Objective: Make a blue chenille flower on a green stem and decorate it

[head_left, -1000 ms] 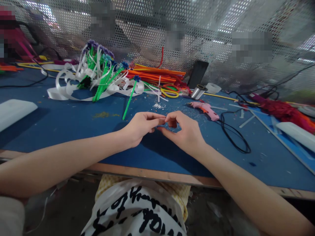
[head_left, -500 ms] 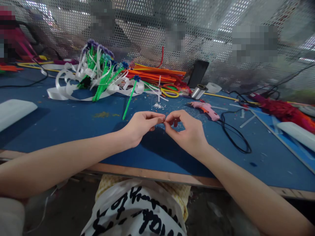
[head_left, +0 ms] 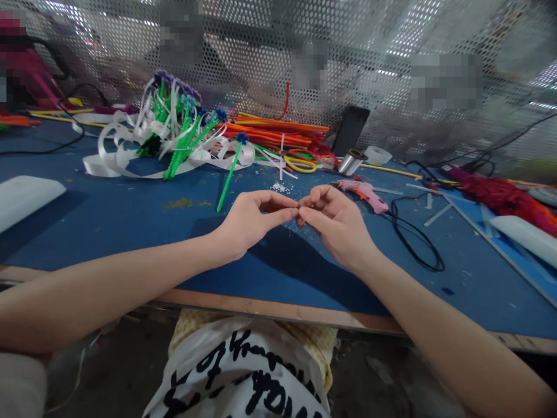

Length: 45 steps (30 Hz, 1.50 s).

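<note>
My left hand (head_left: 256, 217) and my right hand (head_left: 337, 223) meet at the fingertips above the blue table. Both pinch; whatever lies between the fingertips is hidden or too small to name. Just beyond them is a small heap of white beads (head_left: 281, 187). Left of the beads lies a green pipe-cleaner stem (head_left: 229, 177) with a dark blue flower tip (head_left: 242, 138). A pink glue gun (head_left: 363, 194) with an orange trigger rests right of my right hand, its nozzle pointing left.
At the back left stand bunched green stems (head_left: 180, 145) among curled white ribbon (head_left: 108, 165). Orange pipe cleaners (head_left: 278, 130) lie behind, near a dark phone (head_left: 351, 130) and a silver spool (head_left: 351, 162). A black cable (head_left: 418, 255) loops at right. Perforated metal (head_left: 261, 64) closes the back.
My joined fingertips have shifted slightly right. The right hand has turned, its thumb now lying nearer the camera and its fingers curled behind. Things on the table stay put.
</note>
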Tool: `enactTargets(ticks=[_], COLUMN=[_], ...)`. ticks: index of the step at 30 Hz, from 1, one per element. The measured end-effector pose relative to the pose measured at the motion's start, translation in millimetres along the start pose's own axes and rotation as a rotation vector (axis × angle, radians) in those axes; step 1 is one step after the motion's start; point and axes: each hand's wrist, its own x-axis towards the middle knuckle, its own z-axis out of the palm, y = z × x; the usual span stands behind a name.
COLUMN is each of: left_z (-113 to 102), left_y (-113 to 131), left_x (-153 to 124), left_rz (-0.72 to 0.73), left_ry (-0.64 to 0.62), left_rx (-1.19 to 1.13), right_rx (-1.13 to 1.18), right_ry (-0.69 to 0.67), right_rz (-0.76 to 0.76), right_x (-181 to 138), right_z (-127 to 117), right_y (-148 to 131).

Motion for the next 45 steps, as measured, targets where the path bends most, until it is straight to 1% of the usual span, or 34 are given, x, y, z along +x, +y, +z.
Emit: enactTargets(ticks=[3,7,11,16,19,21,25,31,37,41,45], left_z=[-2.0,-3.0,-3.4,-4.3,-4.6,-4.9,-5.6,-6.1,-5.2,-5.1,-6.3], left_y=[-0.2,0.6,2.0,0.8,0.1,-0.2,-1.6,-4.5,1.1,1.0,-0.2], left_x=[0.5,0.8,0.6,2.2,3.0,3.2,3.3,4.2,4.4,5.5,7.0], left_rz=[0.077,0.115,0.115,0.115,0.116,0.105,0.095,0.078,0.040,0.023,0.024], left_ry=[-0.021,-0.009,0.023,0.020,0.035,0.046,0.044,-0.001,-0.019,0.011,0.050], left_rx=[0.038,0.086,0.113,0.113,0.128,0.137,0.131,0.103,0.087,0.050,0.032], right_rx=[0.043,0.066,0.136,0.176,0.203,0.198,0.146,-0.023,-0.141,-0.184,-0.239], right_ry=[-0.002,0.010,0.029,0.093,0.078,0.052,0.015,0.028,0.006,-0.017,-0.054], right_rz=[0.059,0.074,0.138,0.270,0.374,0.404,0.376,0.260,0.228,0.245,0.223], right_x=[0.2,0.9,2.4,5.3,6.5,6.5,5.2,3.6,4.2,4.5,3.9], right_z=[1.0,1.9,1.4,-3.0,-6.4,-7.6,-6.5,-5.6,-8.0,-8.8,-8.3], right_y=[-1.0,-1.5,-1.4,-0.8,-0.6,-0.5,1.1,6.4,9.3,9.6,9.1])
